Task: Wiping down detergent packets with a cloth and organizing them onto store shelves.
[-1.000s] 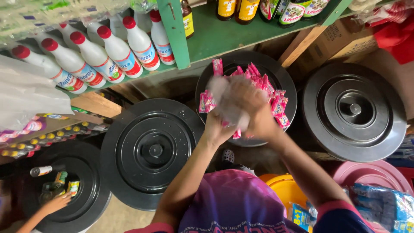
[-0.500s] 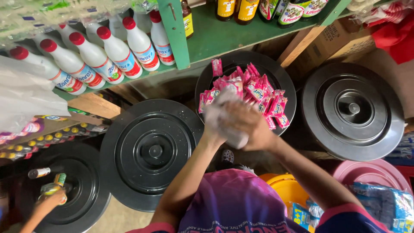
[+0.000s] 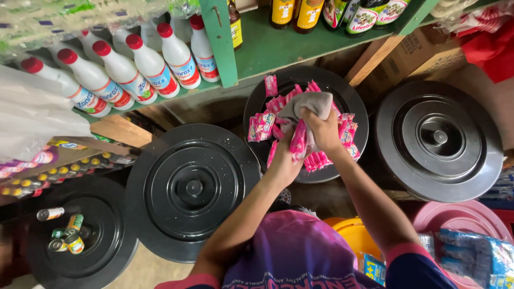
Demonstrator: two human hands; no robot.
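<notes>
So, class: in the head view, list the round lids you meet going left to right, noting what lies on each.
Black lid with small cans → bare black lid → black lid with pink sachets, both hands there → bare black lid → pink lid.

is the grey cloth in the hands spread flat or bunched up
Bunched up: the grey cloth is crumpled in the right hand, over the pink sachets.

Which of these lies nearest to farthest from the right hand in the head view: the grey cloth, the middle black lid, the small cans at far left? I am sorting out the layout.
From the right hand:
1. Grey cloth, gripped in that hand, above the pink sachets.
2. Middle black lid, lower left of the hand.
3. Small cans, far left, on the bottom-left lid.
</notes>
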